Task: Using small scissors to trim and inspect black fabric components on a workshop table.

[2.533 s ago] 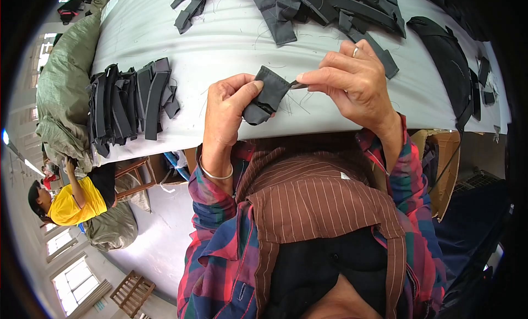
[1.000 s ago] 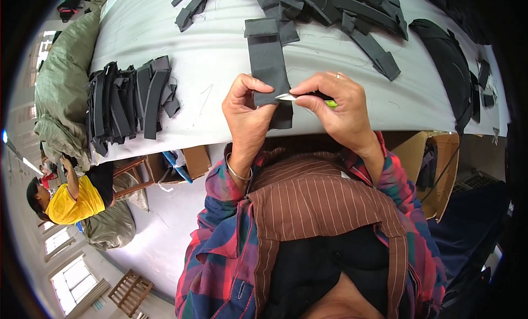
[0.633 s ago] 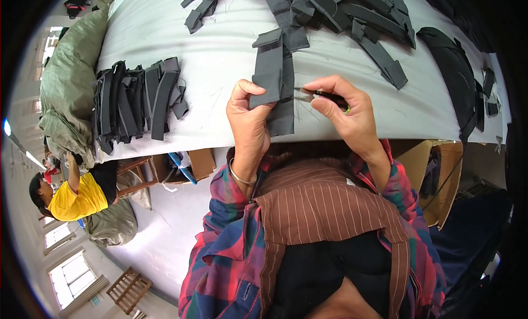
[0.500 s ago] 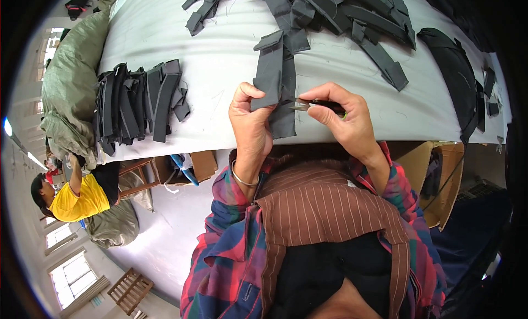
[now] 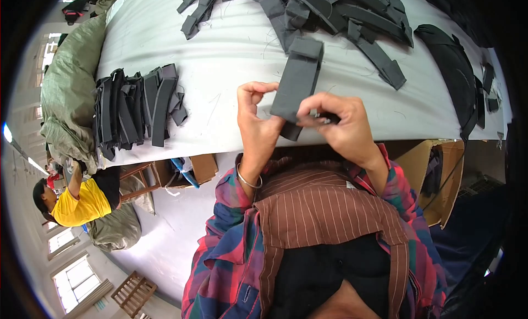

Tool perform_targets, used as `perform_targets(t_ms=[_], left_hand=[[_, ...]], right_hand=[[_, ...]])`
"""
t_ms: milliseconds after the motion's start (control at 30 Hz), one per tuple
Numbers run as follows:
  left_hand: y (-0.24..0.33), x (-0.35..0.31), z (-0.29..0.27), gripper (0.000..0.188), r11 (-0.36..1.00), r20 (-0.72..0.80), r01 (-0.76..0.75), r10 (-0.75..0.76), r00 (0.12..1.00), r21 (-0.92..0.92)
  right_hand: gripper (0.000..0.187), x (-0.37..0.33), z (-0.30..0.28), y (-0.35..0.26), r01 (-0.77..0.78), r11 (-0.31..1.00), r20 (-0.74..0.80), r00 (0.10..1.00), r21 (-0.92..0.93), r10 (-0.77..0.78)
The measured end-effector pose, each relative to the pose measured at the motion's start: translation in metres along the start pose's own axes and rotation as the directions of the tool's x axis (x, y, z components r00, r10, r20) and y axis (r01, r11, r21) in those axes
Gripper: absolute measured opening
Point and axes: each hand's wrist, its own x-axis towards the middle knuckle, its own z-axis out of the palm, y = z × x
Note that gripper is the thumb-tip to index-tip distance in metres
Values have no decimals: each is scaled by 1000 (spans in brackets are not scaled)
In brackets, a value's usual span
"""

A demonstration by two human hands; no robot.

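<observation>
A dark grey fabric strip (image 5: 297, 77) with a folded far end stands tilted between my hands, above the table's near edge. My left hand (image 5: 257, 118) is at its left side, the forefinger and thumb meeting its edge with a gap between them. My right hand (image 5: 344, 121), slightly smeared by motion, is closed at the strip's lower right. Small dark thread snips (image 5: 330, 118) lie in that hand, mostly hidden by the fingers. Whether the right fingertips also pinch the strip is hard to make out.
Similar strips lie in a loose heap (image 5: 330, 14) at the far side and a row (image 5: 132, 107) at the left of the white-covered table (image 5: 225, 60). A black curved piece (image 5: 451, 71) lies right. Below are an open carton (image 5: 448, 179) and, left, a person in yellow (image 5: 82, 203).
The strip has swung to the right and turned its broad face up. My left fingers have loosened and spread, while my right hand has come in against the strip with the snips tucked back.
</observation>
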Motion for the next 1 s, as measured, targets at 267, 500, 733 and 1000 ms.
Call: perform_targets(t_ms=[267, 500, 733, 1000], left_hand=[[-8, -7, -10, 22, 705, 225, 487, -437, 871, -515], [8, -1, -6, 25, 616, 249, 523, -477, 843, -590], [14, 1, -4, 23, 682, 219, 497, -456, 863, -537], [13, 2, -2, 21, 681, 237, 518, -467, 852, -518]], right_hand=[[34, 1, 0, 5, 223, 872, 56, 974, -436, -221], [27, 3, -4, 2, 213, 851, 70, 976, -480, -204], [19, 6, -18, 5, 81, 842, -113, 980, -534, -166], [12, 9, -16, 10, 99, 711, -144, 951, -697, -274]])
